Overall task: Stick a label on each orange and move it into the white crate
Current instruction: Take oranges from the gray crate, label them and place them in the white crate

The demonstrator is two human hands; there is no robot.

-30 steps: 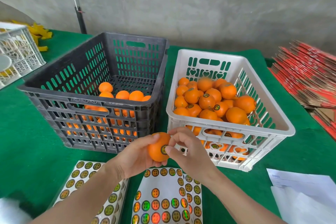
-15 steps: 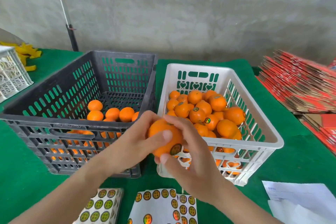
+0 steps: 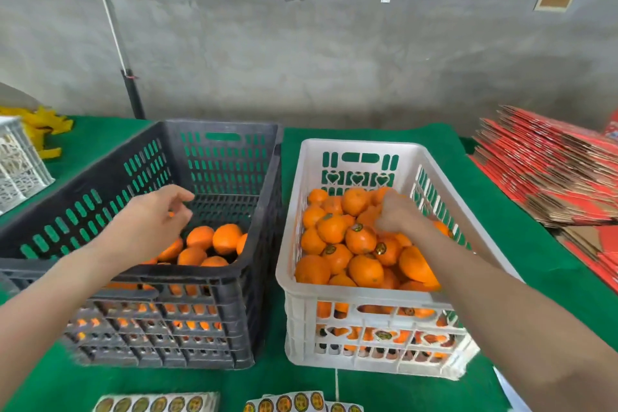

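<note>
My left hand (image 3: 157,214) hovers inside the black crate (image 3: 187,273), fingers loosely curled and empty, just above its unlabelled oranges (image 3: 227,237). My right hand (image 3: 398,214) is down in the white crate (image 3: 361,293), with its fingers curled over an orange (image 3: 368,216) on top of the pile. Most of that orange is hidden by the hand. Several oranges in the white crate (image 3: 361,239) carry round labels. Two sheets of round labels (image 3: 157,403) (image 3: 291,401) lie at the near table edge.
Both crates stand side by side on a green cloth (image 3: 334,378). A stack of red flat cartons (image 3: 548,170) lies at the right. A white basket (image 3: 16,160) and yellow scraps (image 3: 43,124) sit at far left. A black pole (image 3: 133,94) leans on the wall.
The hands have parted. My right hand carried the labelled orange from in front of the crates into the white crate. My left hand let go and moved into the black crate.
</note>
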